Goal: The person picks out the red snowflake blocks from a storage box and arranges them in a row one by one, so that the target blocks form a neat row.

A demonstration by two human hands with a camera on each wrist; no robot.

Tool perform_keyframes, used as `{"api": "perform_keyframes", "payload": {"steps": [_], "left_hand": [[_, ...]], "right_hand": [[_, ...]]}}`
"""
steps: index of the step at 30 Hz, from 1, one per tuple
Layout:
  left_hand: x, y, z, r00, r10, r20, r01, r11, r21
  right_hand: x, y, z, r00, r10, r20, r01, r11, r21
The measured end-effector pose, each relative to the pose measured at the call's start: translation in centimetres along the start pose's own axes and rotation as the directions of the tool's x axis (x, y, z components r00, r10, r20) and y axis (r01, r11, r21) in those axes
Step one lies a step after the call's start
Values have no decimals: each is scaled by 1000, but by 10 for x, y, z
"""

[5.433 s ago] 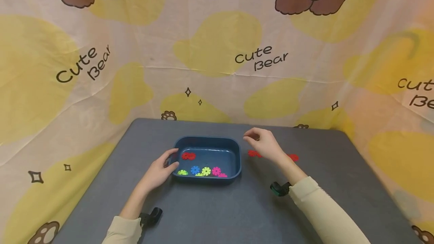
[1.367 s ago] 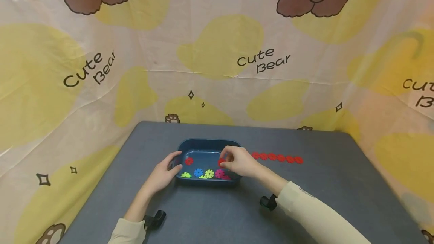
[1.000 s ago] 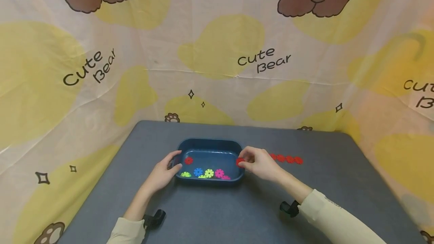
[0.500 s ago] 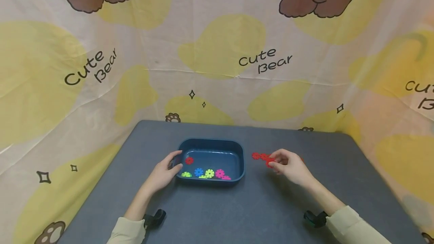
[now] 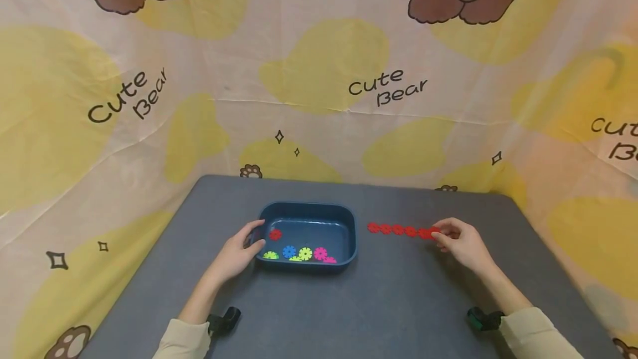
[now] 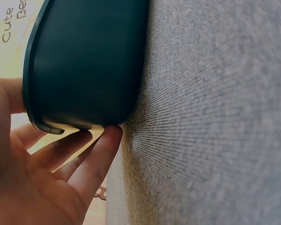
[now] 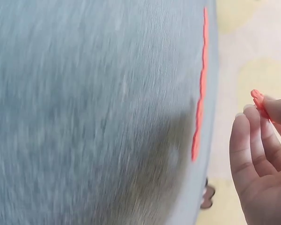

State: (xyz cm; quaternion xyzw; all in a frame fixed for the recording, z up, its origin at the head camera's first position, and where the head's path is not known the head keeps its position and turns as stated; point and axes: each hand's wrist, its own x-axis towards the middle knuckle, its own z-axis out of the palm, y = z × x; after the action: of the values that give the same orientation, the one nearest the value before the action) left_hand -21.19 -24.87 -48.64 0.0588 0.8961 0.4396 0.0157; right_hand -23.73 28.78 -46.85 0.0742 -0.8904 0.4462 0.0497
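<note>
My left hand grips the left end of a dark blue plastic bin. In the left wrist view, the thumb is at its rim and the fingers lie against the outer wall. Between thumb and fingertips, my right hand pinches a red notched plastic disc. It is held above the right end of a row of red notched discs on the table; in the head view it overlaps the last one. One red disc lies inside the bin at the left.
Along the bin's near side lie a blue disc, yellow-green discs and pink discs. The grey table meets a bear-print cloth behind and at both sides.
Carrying a red disc out of the bin, my right hand has moved rightward along the row to its far end. My left hand has stayed at the bin's left end.
</note>
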Motion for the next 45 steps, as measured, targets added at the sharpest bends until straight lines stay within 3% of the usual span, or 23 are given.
{"api": "perform_keyframes", "payload": {"steps": [12,27,34,45], "left_hand": [[1,-1,0,1000,-10,10,10,1000,-5],[1,-1,0,1000,-11,5,11,1000,4],[2,-2,1,1000,-16,4,16,1000,-5],[2,-2,0,1000,-9,5,9,1000,1]], "right_hand": [[5,24,-26,999,44,-8,-45,997,-67],[18,50,-25,989,128,70,-115,978,-172],[21,49,-25,988,133,76,-113,968,-224],[20,44,-25,993,106,57,-91,971,-220]]}}
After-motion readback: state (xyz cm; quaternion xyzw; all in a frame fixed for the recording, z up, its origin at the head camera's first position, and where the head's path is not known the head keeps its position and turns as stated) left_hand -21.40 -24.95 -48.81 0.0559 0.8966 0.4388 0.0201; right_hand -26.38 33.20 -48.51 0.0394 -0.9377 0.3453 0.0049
